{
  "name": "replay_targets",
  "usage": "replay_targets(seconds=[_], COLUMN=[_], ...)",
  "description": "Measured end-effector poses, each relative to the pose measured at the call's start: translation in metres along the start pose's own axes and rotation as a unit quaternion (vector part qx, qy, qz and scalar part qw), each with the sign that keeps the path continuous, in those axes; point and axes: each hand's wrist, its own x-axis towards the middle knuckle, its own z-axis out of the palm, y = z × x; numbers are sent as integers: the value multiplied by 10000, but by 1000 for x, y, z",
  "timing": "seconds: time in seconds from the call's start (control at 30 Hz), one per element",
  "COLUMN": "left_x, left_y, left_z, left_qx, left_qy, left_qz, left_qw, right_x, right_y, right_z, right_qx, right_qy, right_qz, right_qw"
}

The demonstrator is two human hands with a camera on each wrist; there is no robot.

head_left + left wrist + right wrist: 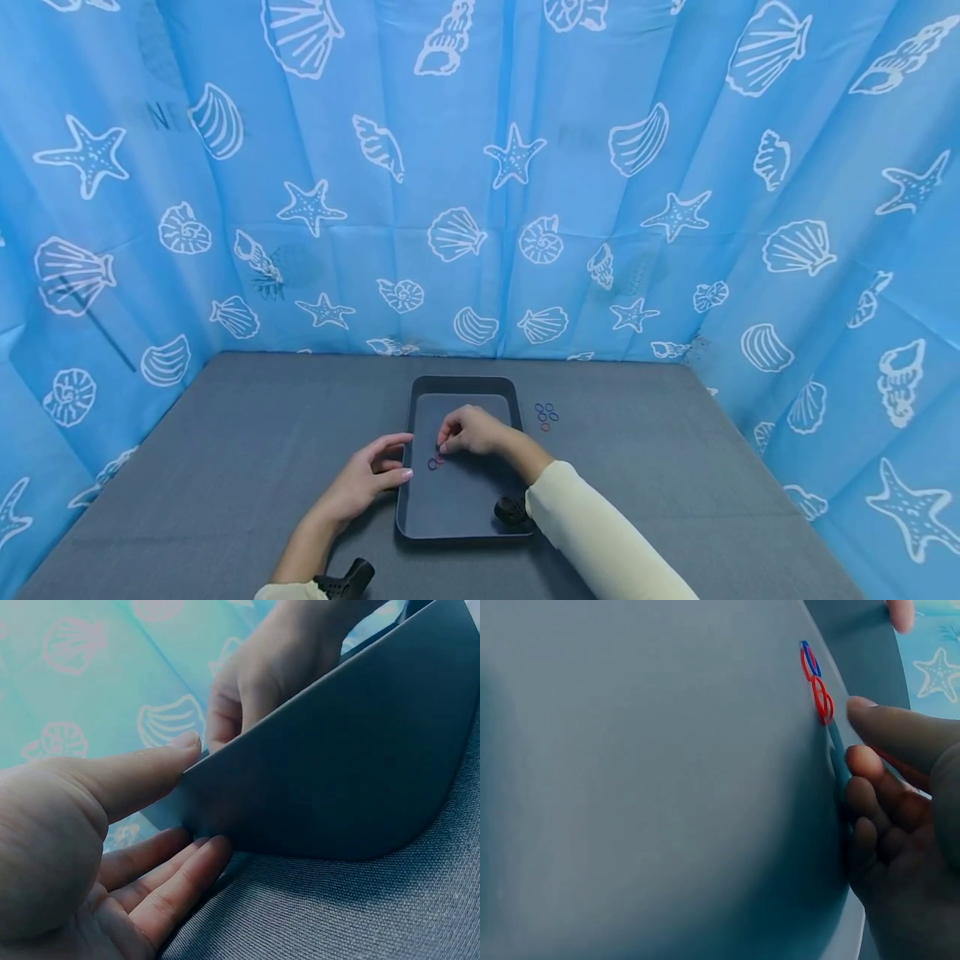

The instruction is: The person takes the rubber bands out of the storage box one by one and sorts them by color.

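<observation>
A dark grey tray (pixel 457 512) lies on the table. My left hand (pixel 363 481) rests against its left side, thumb and fingers touching the rim and outer wall, fingers fairly straight. Inside the tray, my right hand (pixel 468 431) hovers low with bent fingers, its fingertips beside a small group of thin loops like rubber bands. A blue loop (pixel 432 464) and red loops (pixel 823 701) lie there, overlapping in the right wrist view. The thumb (pixel 862 705) covers part of the index finger, so whether a loop is pinched there stays unclear.
Right of the tray, several blue loops (pixel 543 408) and a red loop (pixel 545 427) lie on the grey table (pixel 637 467). A blue shell-patterned curtain (pixel 480 167) hangs around the table's back and sides. Black wrist devices (pixel 512 510) sit at both cuffs.
</observation>
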Motion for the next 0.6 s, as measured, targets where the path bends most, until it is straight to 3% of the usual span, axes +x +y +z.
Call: replay_targets(seconds=[0.6], left_x=[-1], left_y=[0], left_z=[0], left_qx=[38], left_qy=[30], left_qz=[32], left_qw=[10000], right_x=[1], right_y=[-4], right_z=[6], right_qx=[-346], right_qy=[-125], right_qz=[138], right_qw=[9992])
